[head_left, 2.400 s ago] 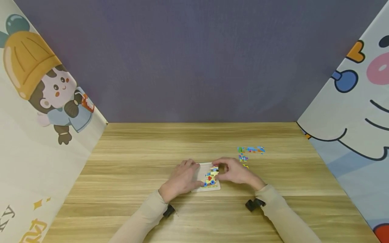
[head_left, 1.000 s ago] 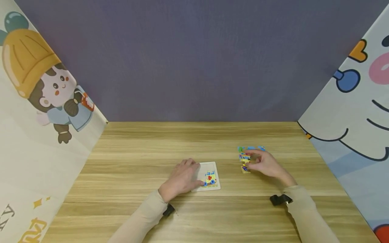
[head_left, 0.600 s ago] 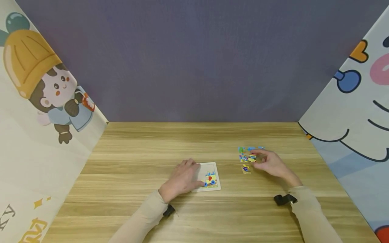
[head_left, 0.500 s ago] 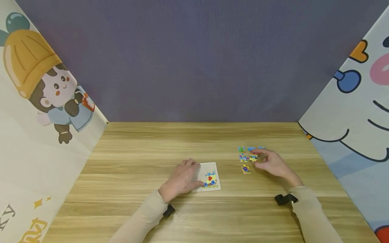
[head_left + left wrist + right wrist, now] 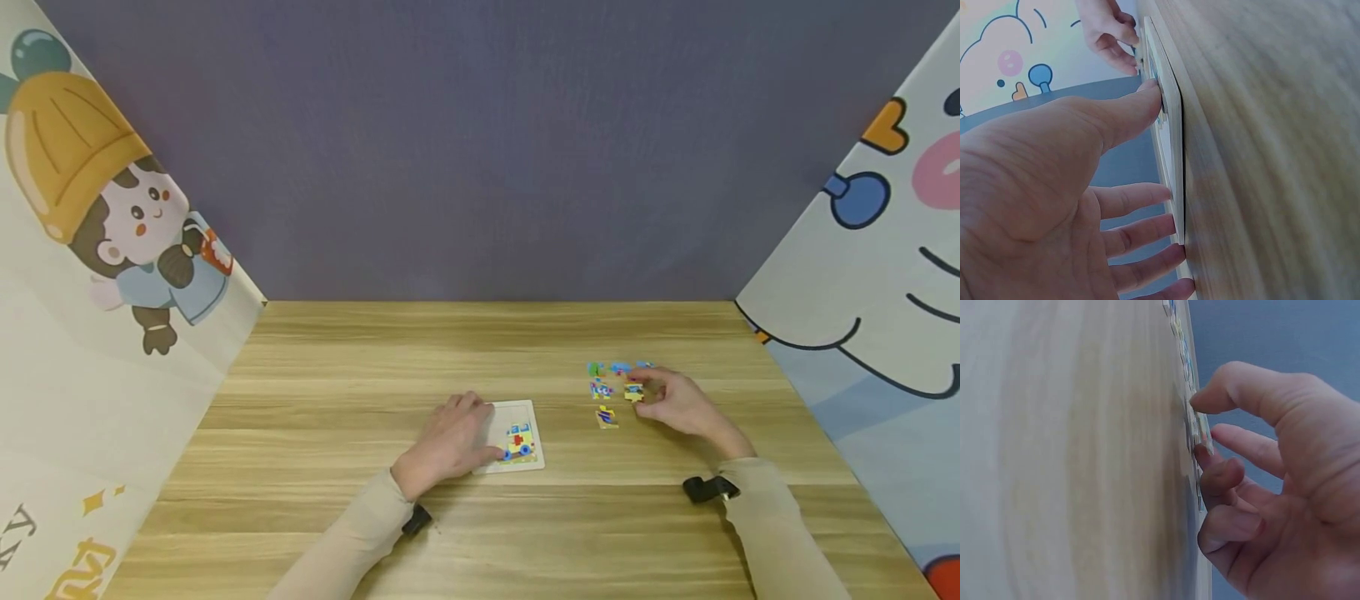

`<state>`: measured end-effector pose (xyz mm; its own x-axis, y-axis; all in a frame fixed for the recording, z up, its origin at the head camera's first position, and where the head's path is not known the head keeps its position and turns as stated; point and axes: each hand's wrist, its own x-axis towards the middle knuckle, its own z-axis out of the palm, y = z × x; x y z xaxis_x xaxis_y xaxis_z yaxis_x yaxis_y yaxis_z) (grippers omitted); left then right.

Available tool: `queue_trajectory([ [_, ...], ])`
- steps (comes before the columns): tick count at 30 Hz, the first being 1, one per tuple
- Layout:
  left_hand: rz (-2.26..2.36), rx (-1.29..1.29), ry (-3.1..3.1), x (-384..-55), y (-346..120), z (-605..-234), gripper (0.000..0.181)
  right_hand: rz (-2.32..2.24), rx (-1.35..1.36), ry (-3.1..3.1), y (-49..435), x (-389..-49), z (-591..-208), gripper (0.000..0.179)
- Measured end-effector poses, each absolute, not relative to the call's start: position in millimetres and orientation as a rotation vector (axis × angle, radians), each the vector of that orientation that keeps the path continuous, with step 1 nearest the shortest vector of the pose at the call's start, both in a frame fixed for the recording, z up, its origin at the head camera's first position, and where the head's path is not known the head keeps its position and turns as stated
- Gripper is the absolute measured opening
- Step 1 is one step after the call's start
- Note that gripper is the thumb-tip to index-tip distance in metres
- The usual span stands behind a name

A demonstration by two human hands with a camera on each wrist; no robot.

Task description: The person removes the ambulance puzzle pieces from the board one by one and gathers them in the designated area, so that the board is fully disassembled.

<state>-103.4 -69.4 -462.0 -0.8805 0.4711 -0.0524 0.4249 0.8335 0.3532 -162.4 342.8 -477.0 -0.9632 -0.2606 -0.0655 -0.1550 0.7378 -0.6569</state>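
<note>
My left hand [image 5: 450, 446] rests on a small white-framed puzzle board [image 5: 537, 461]. Its thumb [image 5: 1138, 109] presses near the lower pieces while the other fingers, nearly straight, reach the board's left side. Fitted pieces at the board's lower right form a yellow vehicle [image 5: 519, 438] with blue wheels. To the right, my right hand [image 5: 678, 404] pinches a yellow puzzle piece [image 5: 634, 392] between thumb and index finger, low over the table. The right wrist view shows the other fingers curled beside the pieces.
Loose puzzle pieces lie around the right hand: a green one [image 5: 596, 369], a blue one [image 5: 620, 367], a blue-and-purple one [image 5: 601, 389] and a yellow-and-purple one [image 5: 607, 418]. A wooden table [image 5: 360, 350] carries everything, with a dark panel [image 5: 480, 150] behind it.
My right hand has left the board and carried the yellow piece right to the loose pieces, then moved it slightly further right beside the blue-and-purple one. The left hand has stayed in place.
</note>
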Motion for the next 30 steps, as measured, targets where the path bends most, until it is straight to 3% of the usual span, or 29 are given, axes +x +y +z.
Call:
queue_trajectory([
  [11, 0.501, 0.703, 2.874, -103, -69, -462, 0.077, -0.945, -0.300, 2.839, 341, -161, -475, 0.045],
  [30, 0.520, 0.705, 2.866, -104, -70, -463, 0.075, -1.007, -0.297, 2.823, 328, -159, -470, 0.047],
])
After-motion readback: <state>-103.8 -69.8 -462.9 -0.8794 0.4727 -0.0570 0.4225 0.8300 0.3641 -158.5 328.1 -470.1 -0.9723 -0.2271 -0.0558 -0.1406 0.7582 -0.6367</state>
